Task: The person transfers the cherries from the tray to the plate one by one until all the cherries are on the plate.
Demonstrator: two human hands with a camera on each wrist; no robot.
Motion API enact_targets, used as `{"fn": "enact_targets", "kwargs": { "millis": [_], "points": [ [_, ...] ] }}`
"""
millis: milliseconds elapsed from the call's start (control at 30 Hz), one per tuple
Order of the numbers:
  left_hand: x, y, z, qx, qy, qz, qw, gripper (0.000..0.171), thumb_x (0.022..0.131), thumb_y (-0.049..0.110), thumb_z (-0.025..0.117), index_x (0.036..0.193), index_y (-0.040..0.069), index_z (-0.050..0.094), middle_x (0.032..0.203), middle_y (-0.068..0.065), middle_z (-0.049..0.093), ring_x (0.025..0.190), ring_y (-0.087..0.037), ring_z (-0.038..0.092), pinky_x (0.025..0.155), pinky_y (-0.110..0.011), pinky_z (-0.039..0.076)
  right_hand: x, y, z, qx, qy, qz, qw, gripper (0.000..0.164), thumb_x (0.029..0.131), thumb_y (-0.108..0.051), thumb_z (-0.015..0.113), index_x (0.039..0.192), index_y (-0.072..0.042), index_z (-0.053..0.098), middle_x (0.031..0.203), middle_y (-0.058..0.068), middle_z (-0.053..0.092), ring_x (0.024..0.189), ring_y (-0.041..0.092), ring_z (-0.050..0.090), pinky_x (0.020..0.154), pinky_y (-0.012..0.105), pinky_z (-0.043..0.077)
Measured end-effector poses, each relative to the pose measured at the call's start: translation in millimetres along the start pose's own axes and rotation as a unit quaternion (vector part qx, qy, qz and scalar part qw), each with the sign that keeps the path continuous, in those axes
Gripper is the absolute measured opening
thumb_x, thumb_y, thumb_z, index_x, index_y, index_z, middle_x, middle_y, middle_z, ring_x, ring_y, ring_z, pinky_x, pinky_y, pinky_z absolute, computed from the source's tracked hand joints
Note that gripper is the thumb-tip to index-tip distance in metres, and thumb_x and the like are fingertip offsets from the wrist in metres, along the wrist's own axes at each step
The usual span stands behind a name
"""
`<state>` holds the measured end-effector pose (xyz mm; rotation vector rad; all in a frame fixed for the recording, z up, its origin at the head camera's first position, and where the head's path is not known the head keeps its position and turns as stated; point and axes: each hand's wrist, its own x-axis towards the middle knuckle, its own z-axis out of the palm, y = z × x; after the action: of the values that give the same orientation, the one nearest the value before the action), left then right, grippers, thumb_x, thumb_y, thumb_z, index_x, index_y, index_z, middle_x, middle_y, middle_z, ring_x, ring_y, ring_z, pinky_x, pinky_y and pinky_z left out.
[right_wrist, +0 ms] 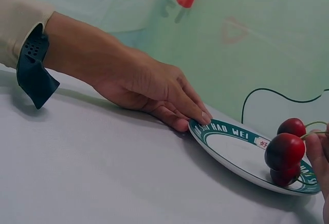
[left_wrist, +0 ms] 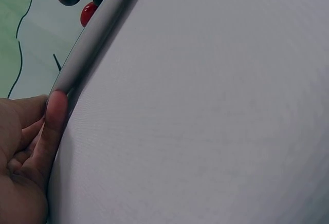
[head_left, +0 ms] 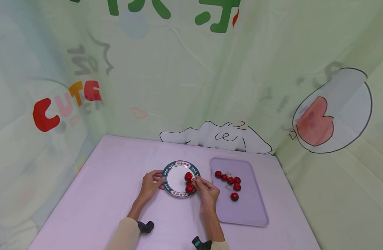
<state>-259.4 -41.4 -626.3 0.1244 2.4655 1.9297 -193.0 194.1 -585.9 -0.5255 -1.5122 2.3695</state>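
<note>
A round white plate (head_left: 175, 178) with a dark green lettered rim lies in front of me. My left hand (head_left: 151, 184) grips its left edge, thumb on the rim and fingers at the side; the left wrist view shows this hand (left_wrist: 25, 152) pinching the plate's edge (left_wrist: 90, 52). Over the plate's right side, my right hand (head_left: 207, 194) pinches the thin green stems of a bunch of red cherries (head_left: 189, 189). The right wrist view has these cherries (right_wrist: 285, 152) low over the plate, beside the right fingertips (right_wrist: 314, 149).
To the right of the plate lies a light purple tray (head_left: 247, 211) holding several more cherries (head_left: 234, 196) with stems. The table (head_left: 116, 166) has a pale cover. Printed cloth (head_left: 179, 86) hangs behind it and at both sides.
</note>
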Motion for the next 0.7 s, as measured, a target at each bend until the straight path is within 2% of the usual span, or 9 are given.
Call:
{"fn": "enact_targets", "kwargs": {
  "millis": [167,700],
  "points": [
    [-0.3,0.5,0.6,0.009,0.003,0.000,1.0000,0.036,0.102,0.005,0.074,0.138,-0.001,0.070,0.108,-0.016,0.073,0.065,-0.012,0.072,0.065,-0.019,0.061,-4,-1,5,-0.013,-0.003,0.016,1.000,0.039,0.100,-0.002,0.076,0.133,0.018,0.067,0.108,0.018,0.084,0.089,0.016,0.084,0.086,0.027,0.068],
    [1.8,-2.6,0.0,-0.007,-0.001,0.001,1.0000,0.036,0.102,0.004,0.074,0.136,-0.002,0.070,0.108,-0.017,0.072,0.065,-0.013,0.073,0.064,-0.021,0.063,-9,3,15,-0.004,-0.016,0.003,1.000,0.041,0.099,0.000,0.077,0.132,0.023,0.065,0.099,0.013,0.085,0.087,0.015,0.084,0.084,0.027,0.068]
  ]
}}
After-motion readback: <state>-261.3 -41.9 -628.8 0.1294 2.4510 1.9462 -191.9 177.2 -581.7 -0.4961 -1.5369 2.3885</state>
